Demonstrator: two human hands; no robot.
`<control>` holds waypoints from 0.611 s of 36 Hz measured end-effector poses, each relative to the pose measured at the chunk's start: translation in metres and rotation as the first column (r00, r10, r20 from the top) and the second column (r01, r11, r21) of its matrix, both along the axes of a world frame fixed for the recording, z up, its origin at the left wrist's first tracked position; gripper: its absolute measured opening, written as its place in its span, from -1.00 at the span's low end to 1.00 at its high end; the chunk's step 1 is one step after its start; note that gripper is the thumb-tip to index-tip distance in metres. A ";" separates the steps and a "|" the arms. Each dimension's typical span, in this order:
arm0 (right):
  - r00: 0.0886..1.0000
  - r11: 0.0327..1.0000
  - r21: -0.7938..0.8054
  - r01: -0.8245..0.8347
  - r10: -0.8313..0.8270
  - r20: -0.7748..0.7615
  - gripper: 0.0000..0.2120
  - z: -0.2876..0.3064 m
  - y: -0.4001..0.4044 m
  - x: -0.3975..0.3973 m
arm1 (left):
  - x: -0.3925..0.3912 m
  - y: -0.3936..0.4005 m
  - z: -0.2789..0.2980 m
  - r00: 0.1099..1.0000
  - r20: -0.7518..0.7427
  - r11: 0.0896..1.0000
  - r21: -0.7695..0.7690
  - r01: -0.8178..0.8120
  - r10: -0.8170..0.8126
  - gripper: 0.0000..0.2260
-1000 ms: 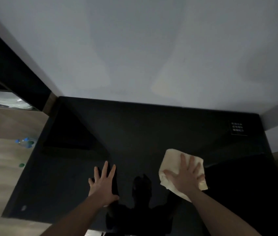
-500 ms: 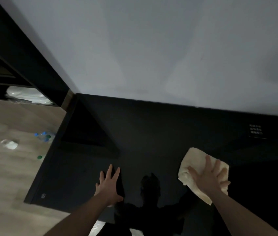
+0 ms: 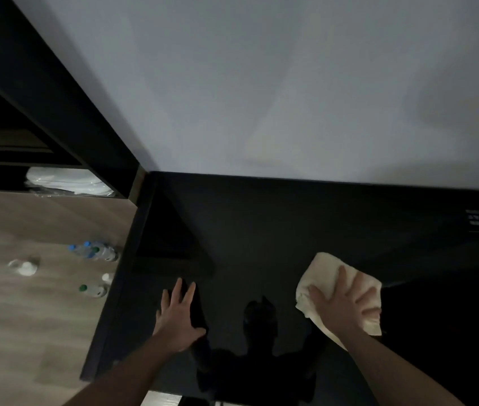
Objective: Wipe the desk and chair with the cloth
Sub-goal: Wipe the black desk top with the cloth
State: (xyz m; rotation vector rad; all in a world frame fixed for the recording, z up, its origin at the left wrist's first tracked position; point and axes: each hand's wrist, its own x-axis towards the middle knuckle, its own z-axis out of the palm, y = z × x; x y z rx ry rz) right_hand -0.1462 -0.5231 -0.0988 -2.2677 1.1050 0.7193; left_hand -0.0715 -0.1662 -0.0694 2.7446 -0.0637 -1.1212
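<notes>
The desk point(image 3: 276, 230) is a glossy black top set against a pale wall; it mirrors my arms and head. A cream cloth point(image 3: 324, 269) lies on its near right part. My right hand point(image 3: 340, 306) presses flat on the cloth with fingers spread and straight. My left hand point(image 3: 178, 315) rests flat on the bare desk near the front left, fingers straight, holding nothing. No chair is in view.
Several plastic bottles point(image 3: 94, 252) lie on the wooden floor left of the desk, with another bottle point(image 3: 93, 290) and a white cup-like item point(image 3: 25, 266) nearby. A dark shelf unit point(image 3: 42, 112) with white bagged items point(image 3: 68, 183) stands at left. Small white lettering point(image 3: 478, 218) marks the desk's far right.
My right hand has slid the cloth rightward across the desk. The view has turned left, showing more floor and bottles. My left hand stays flat on the desk.
</notes>
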 end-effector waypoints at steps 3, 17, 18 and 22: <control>0.999 1.000 0.011 0.014 -0.014 0.029 -0.03 -0.001 0.041 0.015 | 0.017 0.038 -0.001 1.000 0.008 1.000 0.008 -0.005 0.005 0.05; 0.985 0.984 0.038 -0.172 0.172 -0.004 -0.07 0.006 0.221 0.094 | 0.057 0.170 -0.013 0.990 0.075 0.993 -0.017 -0.117 0.118 0.08; 0.982 0.982 0.035 -0.188 0.188 0.001 -0.06 0.005 0.231 0.098 | 0.058 0.171 -0.014 0.992 0.077 0.994 -0.017 -0.104 0.105 0.07; 0.973 0.972 0.039 -0.232 0.232 0.005 -0.03 0.004 0.270 0.113 | 0.061 0.181 -0.016 0.994 0.069 0.995 -0.062 -0.081 0.085 0.05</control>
